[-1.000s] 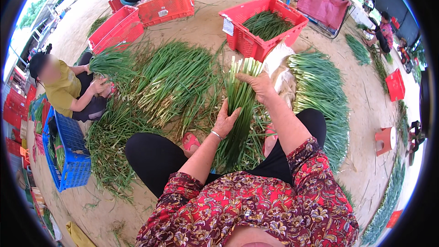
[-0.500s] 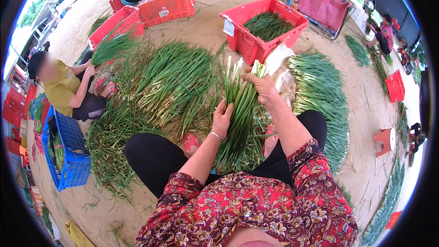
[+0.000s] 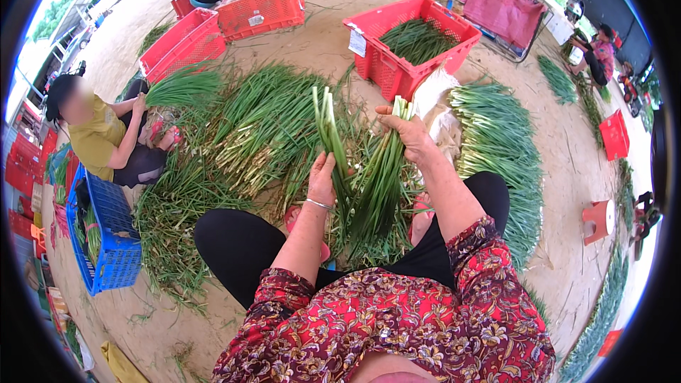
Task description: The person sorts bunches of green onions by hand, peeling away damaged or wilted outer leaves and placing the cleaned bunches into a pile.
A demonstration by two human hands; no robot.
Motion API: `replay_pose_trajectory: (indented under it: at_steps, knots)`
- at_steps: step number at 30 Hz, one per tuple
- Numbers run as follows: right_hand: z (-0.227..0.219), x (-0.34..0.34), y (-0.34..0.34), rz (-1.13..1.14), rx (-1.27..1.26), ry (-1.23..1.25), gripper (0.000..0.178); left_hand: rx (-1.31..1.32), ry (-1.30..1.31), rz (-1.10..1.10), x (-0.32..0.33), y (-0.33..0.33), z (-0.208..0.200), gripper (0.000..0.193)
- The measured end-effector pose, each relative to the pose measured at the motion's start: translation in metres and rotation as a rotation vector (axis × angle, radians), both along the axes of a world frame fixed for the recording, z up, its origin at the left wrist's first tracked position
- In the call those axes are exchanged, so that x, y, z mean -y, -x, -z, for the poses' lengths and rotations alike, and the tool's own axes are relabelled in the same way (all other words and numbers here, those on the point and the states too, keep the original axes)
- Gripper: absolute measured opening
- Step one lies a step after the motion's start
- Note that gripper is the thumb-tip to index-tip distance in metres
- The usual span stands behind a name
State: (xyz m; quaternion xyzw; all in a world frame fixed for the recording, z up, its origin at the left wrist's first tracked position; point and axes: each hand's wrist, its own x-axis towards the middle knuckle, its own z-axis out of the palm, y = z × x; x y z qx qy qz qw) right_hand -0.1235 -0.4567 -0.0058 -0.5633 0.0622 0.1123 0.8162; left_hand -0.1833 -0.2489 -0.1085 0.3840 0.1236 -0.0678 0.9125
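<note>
Green onion stalks, few, pinched in left hand; larger bunch gripped by right hand; risk: loose stalks slipping, bunch splaying.

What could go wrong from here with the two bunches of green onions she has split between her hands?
The left hand grips only a few stalks low down, and they stand tall and loose, so they may bend or slip out. The right hand holds a thicker bundle near its top; its long leaves hang among the loose greens on the ground and could tangle or mix with them.
</note>
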Motion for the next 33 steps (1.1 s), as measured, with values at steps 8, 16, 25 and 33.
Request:
replay_pose_trajectory:
  at_steps: [8, 16, 25, 33]
  knots:
    - [-0.017, 0.001, 0.004, -0.104, 0.055, 0.091, 0.038, 0.181, 0.014, 0.31, -0.024, 0.001, -0.023, 0.034]
    - [-0.016, -0.007, 0.01, -0.199, 0.15, 0.151, 0.03, 0.172, 0.012, 0.566, -0.022, 0.009, -0.029, 0.036]
    - [-0.028, 0.018, 0.004, 0.034, 0.135, 0.187, 0.014, -0.013, 0.029, 0.186, -0.042, -0.008, -0.016, 0.031]
    - [-0.062, 0.018, 0.01, -0.114, 0.203, 0.362, 0.029, 0.05, -0.292, -0.312, -0.063, -0.021, 0.004, 0.019]
